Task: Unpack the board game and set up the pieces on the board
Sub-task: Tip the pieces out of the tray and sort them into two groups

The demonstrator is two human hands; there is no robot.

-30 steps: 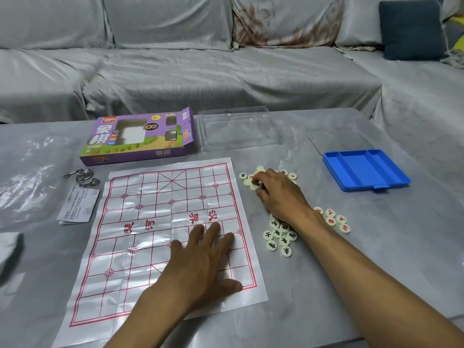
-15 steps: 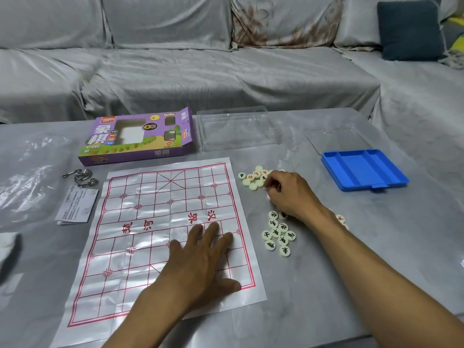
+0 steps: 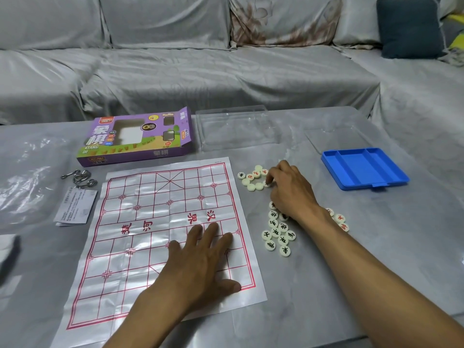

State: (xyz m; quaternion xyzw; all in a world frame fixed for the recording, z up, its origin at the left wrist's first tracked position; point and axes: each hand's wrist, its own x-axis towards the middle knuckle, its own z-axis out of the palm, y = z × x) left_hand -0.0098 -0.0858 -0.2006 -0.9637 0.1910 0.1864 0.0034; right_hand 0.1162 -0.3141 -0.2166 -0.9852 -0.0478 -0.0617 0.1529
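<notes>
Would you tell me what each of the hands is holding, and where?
The left hand holds nothing; it lies flat on the paper board. The right hand fingers one game piece; its grip is hidden.

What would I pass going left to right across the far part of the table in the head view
Purple game box → clear plastic cover → blue tray.

2 bare forearms are showing, with no sleeves reaching the visible parts. The left hand [image 3: 200, 262] and the right hand [image 3: 291, 192] are wearing no gloves, rings or watches; short, unpainted nails are showing on the left thumb.
</notes>
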